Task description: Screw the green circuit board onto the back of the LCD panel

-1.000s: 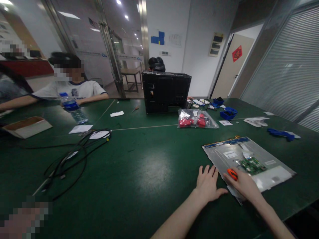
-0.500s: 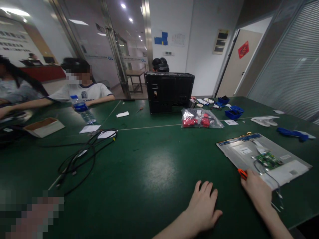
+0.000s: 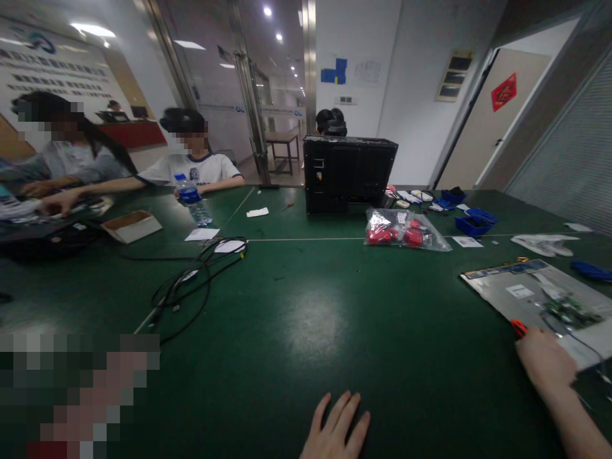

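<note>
My left hand [image 3: 336,428] lies palm down on the green table [image 3: 268,306] at the bottom middle, its fingers spread and nothing in it. On the right, my right hand [image 3: 547,360] is closed around a screwdriver [image 3: 518,327]; its orange-and-black handle end pokes out past the fingers, and most of the rest is hidden. That hand is at the near left edge of a flat silver display panel [image 3: 497,299]. The panel carries a green circuit board [image 3: 571,312] and loose thin cables; I cannot tell whether the hand touches it.
A black monitor housing [image 3: 349,178] stands upright at the back. Before it lies a clear bag [image 3: 406,231] with red parts. Blue trays [image 3: 475,223] sit back right. Left are tangled black cables [image 3: 191,280], an open box [image 3: 131,228] and a bottle [image 3: 194,201]. Other people sit across.
The view has turned left, so the table's things appear further right. My left hand has drawn back toward the near edge. My right hand keeps the screwdriver beside the panel.
</note>
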Available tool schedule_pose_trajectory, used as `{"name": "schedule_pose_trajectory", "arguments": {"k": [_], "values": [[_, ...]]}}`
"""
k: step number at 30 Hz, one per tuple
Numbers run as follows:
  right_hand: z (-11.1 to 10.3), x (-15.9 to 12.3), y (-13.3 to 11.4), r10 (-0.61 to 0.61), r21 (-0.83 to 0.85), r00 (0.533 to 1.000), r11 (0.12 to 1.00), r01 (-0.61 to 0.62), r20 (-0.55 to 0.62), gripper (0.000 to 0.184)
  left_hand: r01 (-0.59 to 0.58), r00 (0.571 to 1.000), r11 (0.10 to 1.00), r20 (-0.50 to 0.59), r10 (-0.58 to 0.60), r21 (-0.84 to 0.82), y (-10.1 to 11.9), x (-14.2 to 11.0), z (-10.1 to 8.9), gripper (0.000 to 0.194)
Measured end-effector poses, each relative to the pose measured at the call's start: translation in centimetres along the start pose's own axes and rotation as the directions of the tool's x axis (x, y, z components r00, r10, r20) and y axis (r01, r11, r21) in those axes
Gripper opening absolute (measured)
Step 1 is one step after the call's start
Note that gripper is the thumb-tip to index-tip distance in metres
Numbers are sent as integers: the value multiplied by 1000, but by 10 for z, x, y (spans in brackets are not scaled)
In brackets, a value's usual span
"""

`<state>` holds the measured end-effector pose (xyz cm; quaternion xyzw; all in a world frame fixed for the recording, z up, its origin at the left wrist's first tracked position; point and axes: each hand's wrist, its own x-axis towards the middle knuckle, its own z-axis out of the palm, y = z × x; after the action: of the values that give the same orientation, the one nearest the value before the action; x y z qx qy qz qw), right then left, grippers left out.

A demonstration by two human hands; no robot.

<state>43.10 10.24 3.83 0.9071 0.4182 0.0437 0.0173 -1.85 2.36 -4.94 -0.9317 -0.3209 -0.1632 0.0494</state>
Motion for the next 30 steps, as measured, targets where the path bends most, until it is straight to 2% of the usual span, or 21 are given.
{"name": "schedule_pose_trajectory", "arguments": {"k": [3, 8, 14, 17, 20, 24, 28, 30], "values": [[0, -7, -7, -11, -45, 1000, 999, 11, 4, 34, -7, 995, 995, -97, 17, 103, -1, -12, 3, 46], [6, -32, -25, -97, -77, 995, 992, 97, 1, 31, -16, 990, 986, -139, 39, 164, 0, -10, 3, 50], [15, -86, -64, -248, -90, 969, 965, 246, -13, 17, 1, 981, 990, -193, 27, 144, 0, -9, 4, 46], [14, -122, -89, -331, -124, 943, 938, 325, -36, 15, -10, 992, 997, -124, 19, 71, -4, -7, 3, 52], [12, -158, -115, -402, -109, 915, 912, 396, -30, 22, 19, 999, 999, 28, -18, -38, -9, -1, -6, 62], [13, -199, -145, -463, -14, 886, 886, 463, 0, 28, 195, 965, 970, 207, -163, -145, -22, 8, -28, 65], [10, -226, -172, -506, 69, 862, 861, 504, 18, 29, 341, 922, 917, 264, -283, -205, -52, 14, -42, 60], [3, -235, -183, -528, 127, 843, 848, 515, 106, 30, 391, 907, 897, 254, -336, -208, -71, 18, -45, 56]]}}
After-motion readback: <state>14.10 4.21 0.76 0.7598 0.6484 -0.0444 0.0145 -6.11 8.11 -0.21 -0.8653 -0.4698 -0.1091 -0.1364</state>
